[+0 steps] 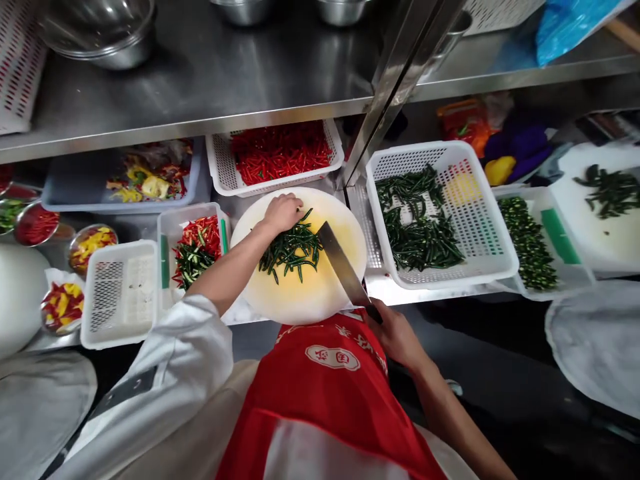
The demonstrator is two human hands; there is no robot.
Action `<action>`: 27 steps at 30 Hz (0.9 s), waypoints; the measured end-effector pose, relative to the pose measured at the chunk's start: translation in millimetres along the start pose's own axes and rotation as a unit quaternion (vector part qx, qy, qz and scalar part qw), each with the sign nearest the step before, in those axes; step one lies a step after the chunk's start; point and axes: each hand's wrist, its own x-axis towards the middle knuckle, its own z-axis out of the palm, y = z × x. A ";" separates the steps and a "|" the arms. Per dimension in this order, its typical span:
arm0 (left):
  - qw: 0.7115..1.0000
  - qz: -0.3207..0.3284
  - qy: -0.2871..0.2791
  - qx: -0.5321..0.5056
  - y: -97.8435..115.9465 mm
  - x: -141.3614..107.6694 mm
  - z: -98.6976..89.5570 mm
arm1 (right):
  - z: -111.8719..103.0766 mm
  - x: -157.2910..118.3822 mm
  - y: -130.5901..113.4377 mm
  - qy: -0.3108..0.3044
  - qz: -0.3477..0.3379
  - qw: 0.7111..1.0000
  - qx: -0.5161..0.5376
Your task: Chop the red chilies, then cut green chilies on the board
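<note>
A round white cutting board (320, 308), stained yellow in the middle, bears a loose pile of slim dark green chili peppers (295, 248). My left hand (285, 211) is at the far edge of that pile, its fingers closed and bent down around some of the peppers; its thumb is mostly hidden. In my right hand (397, 333), at the near right of the board, is the dark handle of a cleaver (344, 263). The broad blade slants across the right part of the board, its far end beside the peppers.
A white basket (500, 247) of green chilies stands right, another basket (220, 170) of red chilies behind. Left of the board is a tub (165, 230) of cut red and green chilies, then a small white basket (93, 310). A steel shelf (240, 73) overhangs the back.
</note>
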 end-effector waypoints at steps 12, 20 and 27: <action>0.966 0.173 -0.194 -0.004 26.1 -8.5 26.4 | -25.8 21.4 21.3 -0.031 -0.021 0.999 0.024; 0.997 0.076 0.014 -0.017 34.3 -30.9 57.9 | -53.4 67.9 20.6 -0.058 -0.075 0.995 -0.034; 0.994 0.048 0.063 -0.075 32.9 -52.0 75.7 | -71.8 98.5 14.1 -0.085 -0.127 0.972 -0.178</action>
